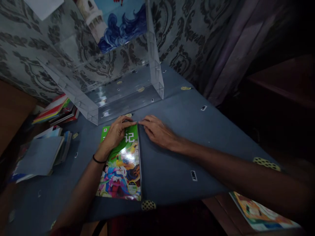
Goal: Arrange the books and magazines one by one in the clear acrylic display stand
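Observation:
A colorful book [120, 170] with a green top and bright illustrated figures lies closed on the table, its cover facing up. My left hand [116, 132] rests over the upper part of the cover, fingers stretched toward the top right corner and hiding some of the title. A dark band circles that wrist. Just right of the same corner, my right hand [157, 131] lies low over the table with fingers extended left. Its fingertips are very close to the corner; whether they touch it I cannot tell. Neither hand grips anything that I can see.
A clear acrylic rack [155, 65] stands behind the book, with a picture-covered book [123, 26] upright in it. Stacked books [39, 154] and colored booklets [55, 109] lie at left. Another illustrated book [261, 213] sits below the edge of the blue-grey table [172, 177].

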A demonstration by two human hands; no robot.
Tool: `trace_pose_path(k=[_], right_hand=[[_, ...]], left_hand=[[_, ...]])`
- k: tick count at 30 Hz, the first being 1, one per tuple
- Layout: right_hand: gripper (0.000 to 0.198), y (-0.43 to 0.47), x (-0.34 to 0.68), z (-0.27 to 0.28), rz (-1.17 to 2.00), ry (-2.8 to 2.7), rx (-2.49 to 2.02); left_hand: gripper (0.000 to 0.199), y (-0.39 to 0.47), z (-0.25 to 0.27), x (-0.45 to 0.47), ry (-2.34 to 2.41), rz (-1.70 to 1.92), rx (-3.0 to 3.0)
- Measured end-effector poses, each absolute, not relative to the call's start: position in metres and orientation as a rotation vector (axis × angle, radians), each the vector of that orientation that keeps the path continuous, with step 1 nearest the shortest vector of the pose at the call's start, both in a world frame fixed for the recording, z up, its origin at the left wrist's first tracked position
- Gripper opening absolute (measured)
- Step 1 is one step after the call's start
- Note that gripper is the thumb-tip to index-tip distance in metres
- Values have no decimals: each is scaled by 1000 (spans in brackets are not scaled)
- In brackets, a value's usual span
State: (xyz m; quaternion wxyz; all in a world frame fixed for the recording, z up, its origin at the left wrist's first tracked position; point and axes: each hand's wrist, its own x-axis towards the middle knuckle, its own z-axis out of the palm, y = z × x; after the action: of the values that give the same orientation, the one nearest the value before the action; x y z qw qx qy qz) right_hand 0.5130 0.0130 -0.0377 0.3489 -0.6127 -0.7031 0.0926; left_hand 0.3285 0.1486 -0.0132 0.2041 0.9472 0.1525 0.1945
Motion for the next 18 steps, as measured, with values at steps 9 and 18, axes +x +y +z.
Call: trace_pose_path(k=[9,18], right_hand=[[41,13,511,-35,139,-1989,-1441],[50,15,510,-37,146,-2002,-1466]], left_hand=[[52,149,-18,328,402,626,2614],[36,149,-14,326,354,780,2627]])
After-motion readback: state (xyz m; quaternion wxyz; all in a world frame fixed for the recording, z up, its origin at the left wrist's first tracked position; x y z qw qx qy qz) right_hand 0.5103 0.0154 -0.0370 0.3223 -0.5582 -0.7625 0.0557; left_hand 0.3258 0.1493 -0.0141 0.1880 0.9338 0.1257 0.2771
